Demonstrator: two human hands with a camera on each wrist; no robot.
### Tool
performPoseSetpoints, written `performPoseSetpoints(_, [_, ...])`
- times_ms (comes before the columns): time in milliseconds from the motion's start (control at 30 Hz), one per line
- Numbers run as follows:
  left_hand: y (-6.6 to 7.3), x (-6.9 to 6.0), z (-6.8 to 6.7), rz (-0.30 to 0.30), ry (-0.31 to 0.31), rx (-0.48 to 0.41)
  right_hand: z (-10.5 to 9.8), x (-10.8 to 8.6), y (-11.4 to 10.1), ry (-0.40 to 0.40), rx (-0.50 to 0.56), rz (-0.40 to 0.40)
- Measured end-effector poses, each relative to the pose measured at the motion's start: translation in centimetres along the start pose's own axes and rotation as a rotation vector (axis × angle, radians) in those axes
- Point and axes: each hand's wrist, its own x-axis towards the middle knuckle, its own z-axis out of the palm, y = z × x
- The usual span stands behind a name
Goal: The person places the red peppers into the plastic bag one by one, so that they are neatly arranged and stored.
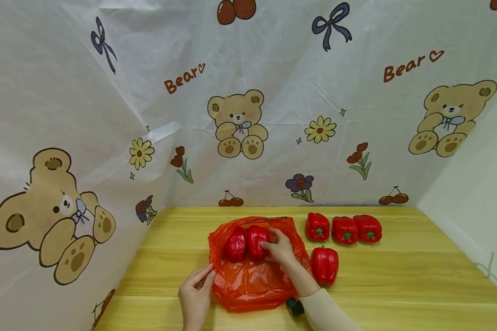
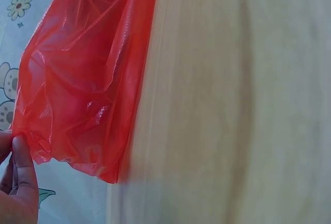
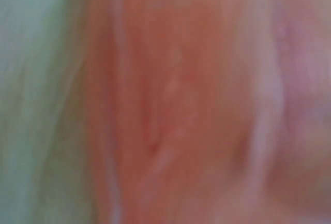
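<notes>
A red plastic bag (image 1: 252,287) lies spread on the table, its mouth facing up. Two red bell peppers sit side by side in it: a left pepper (image 1: 235,244) and a right pepper (image 1: 257,242). My right hand (image 1: 280,249) grips the right pepper from its right side, thumb and fingers around it. At the bag's left edge my left hand (image 1: 195,294) pinches the rim between thumb and fingers; the left wrist view shows this hold on the bag (image 2: 83,79) too. Blurred reddish film (image 3: 170,105) fills most of the right wrist view.
Right of the bag stands a single red bell pepper (image 1: 325,265). Several more are lined up behind it, among them one pepper (image 1: 317,226) at the row's left end. A small black object (image 1: 294,306) lies by my right forearm. A bear-printed cloth (image 1: 290,92) hangs behind the wooden table (image 1: 401,276).
</notes>
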Motion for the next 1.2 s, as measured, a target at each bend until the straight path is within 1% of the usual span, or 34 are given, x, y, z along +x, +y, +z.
performPoseSetpoints(133, [0.0,-0.1,0.0,0.008,0.000,-0.003,-0.1,-0.1,0.0,-0.008,0.004,-0.017])
performPoseSetpoints(400, [0.1,-0.2,0.0,-0.007,-0.007,-0.008,-0.3,-0.4,0.2,-0.028,-0.010,-0.034])
performPoseSetpoints(500, [0.2,-0.3,0.0,-0.011,-0.007,-0.001,-0.5,-1.0,-0.2,-0.026,-0.023,-0.033])
performPoseSetpoints(633, [0.3,-0.3,0.0,-0.009,-0.007,0.005,-1.0,-2.1,-1.1,-0.025,-0.043,-0.044])
performPoseSetpoints(867, [0.3,-0.3,0.0,-0.019,-0.003,0.008,-2.7,-5.2,-2.4,-0.088,-0.053,-0.121])
performPoseSetpoints(967, [0.2,-0.3,0.0,-0.024,-0.003,0.011,-3.7,-6.5,-2.8,-0.098,-0.061,-0.139])
performPoseSetpoints(1033, [0.2,-0.3,0.0,-0.023,-0.003,0.013,-4.5,-7.1,-3.1,-0.092,-0.067,-0.146])
performPoseSetpoints(1200, [0.2,-0.2,0.0,-0.014,-0.004,0.022,-7.0,-8.1,-3.6,-0.039,-0.095,-0.172])
